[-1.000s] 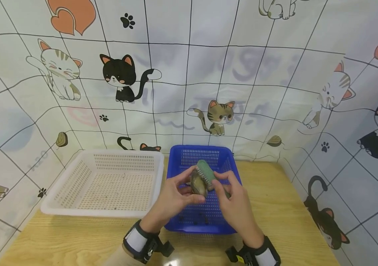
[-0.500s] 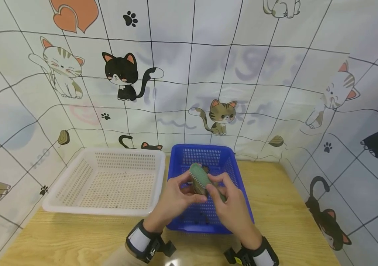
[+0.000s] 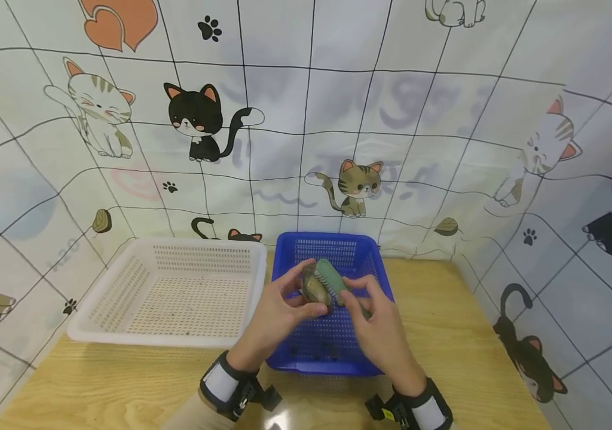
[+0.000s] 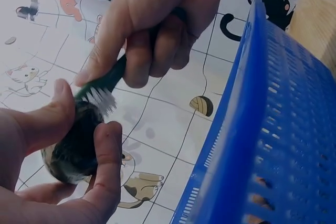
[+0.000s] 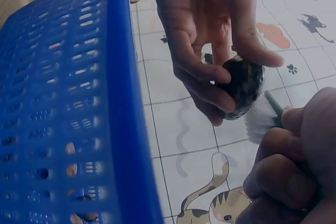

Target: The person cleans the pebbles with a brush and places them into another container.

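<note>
Shell [image 3: 314, 288] hangs over the wooden surface [image 3: 427, 346], which carries a white basket [image 3: 161, 340] and, right below, a smaller blue basket [image 3: 319, 365]; the left grip [image 3: 275, 312] pinches the shell between thumb and fingers, the right grip [image 3: 383, 321] clasps a green brush [image 3: 331, 276], white bristles [image 5: 260, 123] facing the shell

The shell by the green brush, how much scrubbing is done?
Done: nothing for sure; in the white basket I see only small dark specks.
In hand: the left hand grips the shell while the right hand holds the green brush, bristles right at the shell's edge.
Left: probably finishing this one. The hands partly hide the blue basket, so I can't tell whether more wait there.
</note>
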### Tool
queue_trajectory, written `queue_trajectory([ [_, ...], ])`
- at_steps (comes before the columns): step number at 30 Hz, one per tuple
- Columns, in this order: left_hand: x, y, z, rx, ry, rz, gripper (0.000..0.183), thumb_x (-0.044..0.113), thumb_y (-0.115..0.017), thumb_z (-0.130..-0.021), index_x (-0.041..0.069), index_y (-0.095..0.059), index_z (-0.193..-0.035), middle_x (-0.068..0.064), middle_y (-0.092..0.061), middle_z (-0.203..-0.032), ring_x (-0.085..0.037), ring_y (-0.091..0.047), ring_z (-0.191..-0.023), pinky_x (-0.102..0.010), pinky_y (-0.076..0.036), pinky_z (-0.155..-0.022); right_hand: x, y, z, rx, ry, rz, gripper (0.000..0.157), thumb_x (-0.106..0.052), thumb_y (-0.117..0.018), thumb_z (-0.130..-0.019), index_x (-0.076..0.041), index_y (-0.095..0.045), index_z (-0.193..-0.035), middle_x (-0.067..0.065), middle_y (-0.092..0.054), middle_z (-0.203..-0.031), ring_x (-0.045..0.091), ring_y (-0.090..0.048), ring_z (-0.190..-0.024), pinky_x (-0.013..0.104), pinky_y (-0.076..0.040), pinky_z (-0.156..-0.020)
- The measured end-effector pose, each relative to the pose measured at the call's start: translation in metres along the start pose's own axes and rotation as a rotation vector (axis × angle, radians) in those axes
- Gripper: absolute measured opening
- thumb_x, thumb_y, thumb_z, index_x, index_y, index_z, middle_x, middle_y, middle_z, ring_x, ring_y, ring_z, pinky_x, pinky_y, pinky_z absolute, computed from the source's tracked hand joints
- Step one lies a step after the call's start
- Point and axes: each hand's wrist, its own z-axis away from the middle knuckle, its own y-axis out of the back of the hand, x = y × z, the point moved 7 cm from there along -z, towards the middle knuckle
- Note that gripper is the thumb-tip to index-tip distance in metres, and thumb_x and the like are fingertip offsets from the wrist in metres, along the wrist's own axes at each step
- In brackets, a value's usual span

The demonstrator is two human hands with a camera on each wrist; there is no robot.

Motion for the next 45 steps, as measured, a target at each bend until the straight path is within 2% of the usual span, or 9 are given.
queue_trajectory([
  [5, -0.001, 0.001, -0.001, -0.016, -0.009, 0.032, 0.094, 0.006, -0.094, -0.099, 0.030, -0.050, -0.178, -0.023, -0.067, -0.158, -0.040, -0.080, -0.136, -0.033, -0.072, -0.103, -0.012, -0.008, 0.006, -0.028, 0.092, 0.016, 0.018, -0.011, -0.065, -0.120, -0.006, -0.064, -0.137, -0.019, -0.044, -0.059, -0.015, -0.026, -0.047, 0.010, -0.023, -0.041],
  [9, -0.003, -0.005, 0.000, -0.065, 0.001, 0.042, 0.098, 0.006, -0.097, -0.096, 0.030, -0.049, -0.178, -0.021, -0.064, -0.161, -0.043, -0.076, -0.143, -0.039, -0.071, -0.107, -0.021, -0.007, 0.007, 0.026, 0.169, 0.058, 0.019, -0.006, -0.067, -0.118, -0.004, -0.064, -0.136, -0.018, -0.046, -0.056, -0.017, -0.024, -0.048, 0.007, -0.021, -0.041],
  [15, 0.000, -0.006, 0.003, -0.087, -0.011, 0.021, 0.099, 0.016, -0.097, -0.098, 0.021, -0.043, -0.181, -0.024, -0.066, -0.157, -0.041, -0.080, -0.135, -0.039, -0.072, -0.106, -0.017, 0.003, 0.005, 0.087, 0.113, 0.021, 0.017, -0.006, -0.065, -0.119, -0.004, -0.065, -0.136, -0.017, -0.050, -0.057, -0.015, -0.026, -0.047, 0.010, -0.022, -0.039],
  [20, 0.007, -0.005, 0.006, -0.180, -0.045, 0.132, 0.092, 0.017, -0.089, -0.106, 0.024, -0.039, -0.183, -0.024, -0.054, -0.174, -0.030, -0.081, -0.131, -0.038, -0.070, -0.110, -0.019, 0.008, 0.005, 0.049, 0.092, 0.001, 0.016, -0.006, -0.064, -0.119, -0.002, -0.065, -0.135, -0.015, -0.051, -0.058, -0.014, -0.026, -0.048, 0.012, -0.024, -0.038],
  [24, 0.010, 0.000, 0.006, -0.228, -0.068, 0.208, 0.095, 0.028, -0.087, -0.108, 0.021, -0.033, -0.185, -0.024, -0.046, -0.182, -0.024, -0.081, -0.131, -0.038, -0.068, -0.116, -0.022, 0.009, 0.006, 0.007, 0.056, 0.021, 0.014, -0.012, -0.064, -0.121, -0.005, -0.066, -0.133, -0.017, -0.049, -0.059, -0.013, -0.026, -0.048, 0.013, -0.024, -0.040],
  [30, 0.013, 0.002, 0.004, -0.223, -0.089, 0.229, 0.098, 0.024, -0.091, -0.104, 0.020, -0.036, -0.184, -0.022, -0.052, -0.180, -0.027, -0.077, -0.142, -0.038, -0.067, -0.116, -0.030, 0.002, 0.011, -0.038, 0.108, 0.046, 0.015, -0.011, -0.066, -0.119, -0.008, -0.066, -0.134, -0.021, -0.039, -0.061, -0.015, -0.025, -0.051, 0.013, -0.025, -0.040],
  [36, 0.009, -0.003, 0.005, -0.232, -0.090, 0.159, 0.094, 0.014, -0.093, -0.100, 0.024, -0.046, -0.180, -0.010, -0.057, -0.180, -0.036, -0.071, -0.151, -0.036, -0.069, -0.111, -0.041, -0.008, 0.013, 0.025, 0.251, 0.066, 0.019, -0.002, -0.071, -0.114, -0.005, -0.066, -0.132, -0.017, -0.052, -0.059, -0.020, -0.022, -0.053, 0.004, -0.023, -0.044],
  [41, 0.005, -0.003, 0.004, -0.207, -0.041, 0.131, 0.098, 0.009, -0.095, -0.098, 0.022, -0.044, -0.181, -0.015, -0.052, -0.181, -0.043, -0.071, -0.149, -0.037, -0.070, -0.110, -0.036, -0.006, 0.010, 0.093, 0.220, 0.089, 0.016, -0.002, -0.070, -0.115, -0.003, -0.065, -0.130, -0.018, -0.050, -0.058, -0.019, -0.023, -0.050, 0.006, -0.023, -0.040],
  [45, 0.005, -0.002, 0.004, -0.178, -0.026, 0.143, 0.104, 0.015, -0.100, -0.094, 0.022, -0.044, -0.181, -0.022, -0.052, -0.176, -0.047, -0.071, -0.149, -0.037, -0.071, -0.107, -0.030, -0.001, 0.009, 0.125, 0.174, 0.075, 0.016, -0.002, -0.069, -0.115, -0.002, -0.066, -0.132, -0.019, -0.046, -0.056, -0.018, -0.023, -0.048, 0.008, -0.023, -0.039],
])
